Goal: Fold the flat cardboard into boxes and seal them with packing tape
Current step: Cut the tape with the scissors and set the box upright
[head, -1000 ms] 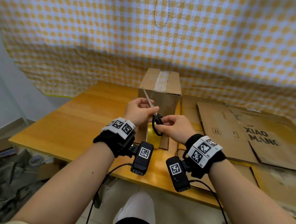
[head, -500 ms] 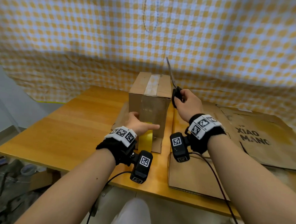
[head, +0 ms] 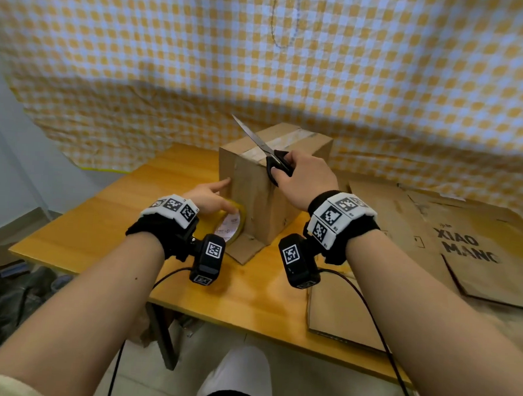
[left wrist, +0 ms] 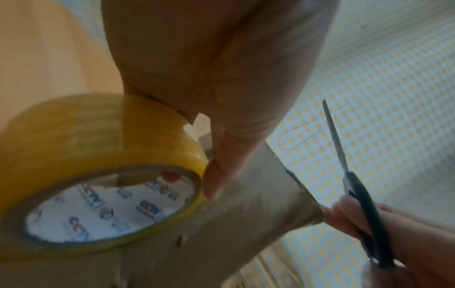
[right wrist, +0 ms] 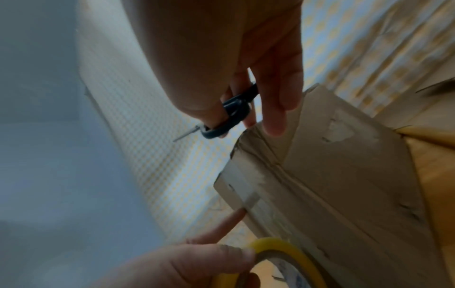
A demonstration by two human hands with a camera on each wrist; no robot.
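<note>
My left hand (head: 207, 196) grips the tape roll (head: 231, 226) against the box (head: 254, 191); my right hand (head: 303, 182) grips scissors (head: 264, 149), blades pointing up-left above it.

Yellow-and-white checked cloth (head: 291, 63) fills the upper frame; brown cardboard box (head: 254, 197) centre, yellow tape roll (head: 231, 223), black-handled scissors (head: 278, 162), honey-orange wooden table (head: 101, 219).

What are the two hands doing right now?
Left hand: holds the yellow tape roll, one finger touching the box.
Right hand: holds the scissors, fingers through the handles.
</note>
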